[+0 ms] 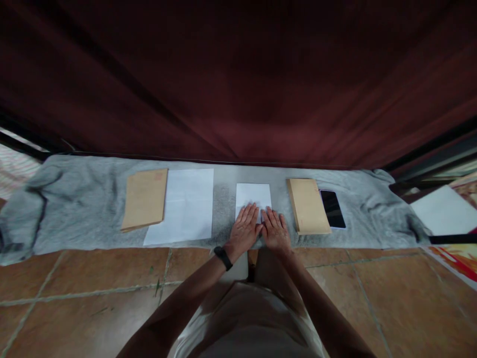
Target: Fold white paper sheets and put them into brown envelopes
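A small white sheet of paper [253,193], which looks folded, lies on the grey cloth [223,199] in front of me. My left hand [245,227] rests flat on its lower left part, fingers stretched forward. Beside it my right hand [275,229] lies flat over the lower right part, with the thumbs nearly meeting. The paper's near edge is hidden under both hands. To the left are larger white sheets [190,206], partly covered by a stack of brown envelopes [145,199]. Another stack of brown envelopes [309,206] sits to the right of my right hand.
A dark-screened phone [333,209] lies against the right envelope stack. Behind the cloth-covered surface hangs a dark red curtain [238,99]. Tiled floor [93,278] shows below the near edge. A white sheet [445,211] and a colourful printed item [458,256] are at far right.
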`<state>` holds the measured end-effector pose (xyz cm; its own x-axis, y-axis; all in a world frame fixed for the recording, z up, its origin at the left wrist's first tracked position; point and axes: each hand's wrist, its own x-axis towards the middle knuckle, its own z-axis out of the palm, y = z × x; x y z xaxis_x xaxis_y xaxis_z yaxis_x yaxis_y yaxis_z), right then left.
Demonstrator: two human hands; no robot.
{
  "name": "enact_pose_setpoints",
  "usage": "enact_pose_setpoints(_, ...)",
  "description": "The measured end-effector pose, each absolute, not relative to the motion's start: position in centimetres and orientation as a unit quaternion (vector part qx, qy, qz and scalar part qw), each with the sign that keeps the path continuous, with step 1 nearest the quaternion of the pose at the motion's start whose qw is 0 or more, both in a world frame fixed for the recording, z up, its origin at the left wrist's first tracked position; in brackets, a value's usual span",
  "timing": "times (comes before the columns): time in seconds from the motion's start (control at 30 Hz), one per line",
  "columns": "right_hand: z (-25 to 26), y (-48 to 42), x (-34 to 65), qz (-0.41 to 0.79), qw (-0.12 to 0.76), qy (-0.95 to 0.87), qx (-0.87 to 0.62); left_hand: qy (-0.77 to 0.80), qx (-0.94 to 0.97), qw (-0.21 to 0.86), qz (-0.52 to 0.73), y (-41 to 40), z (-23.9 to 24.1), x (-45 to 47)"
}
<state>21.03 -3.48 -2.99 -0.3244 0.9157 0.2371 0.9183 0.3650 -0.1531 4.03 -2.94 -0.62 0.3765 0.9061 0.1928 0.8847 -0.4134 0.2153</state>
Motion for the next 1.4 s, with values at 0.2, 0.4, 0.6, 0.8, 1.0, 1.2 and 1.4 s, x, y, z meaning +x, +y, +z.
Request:
enact_pose_setpoints(0.2,-2.8,-3.5,21.1,0.004,0.141,-0.815,-0.562,0.566,0.814,0.043,0.123,-2.5,-1.8,3.6)
enact_pose_setpoints(0.4,-2.9,-3.6,20.9,-0.001,0.162,-0.809,-0.565,0.602,0.791,0.040,0.107,-3.3,-1.6,2.5)
enact_pose_setpoints(0.6,-3.2,-3.6,20.9,0.006,0.179,-0.800,-0.573,0.613,0.779,0.025,0.126,-3.7,-1.4,2.3)
enact_pose_setpoints(0.8,-2.2,-1.5,20.1,0.024,0.193,-0.788,-0.584,0.609,0.778,0.020,0.153,-1.8,-0.8,3.1)
enact_pose_setpoints(1.0,-1.8,1.3,18.3,0.029,0.174,-0.796,-0.579,0.588,0.788,0.021,0.184,1.5,-0.9,4.3)
enact_pose_setpoints(1.2,-2.8,1.7,18.3,0.007,0.181,-0.783,-0.596,0.606,0.776,0.022,0.173,2.7,-2.3,3.8)
enact_pose_setpoints(1.4,-2.6,2.3,18.5,0.021,0.177,-0.772,-0.610,0.609,0.771,0.008,0.188,3.0,-2.7,3.5)
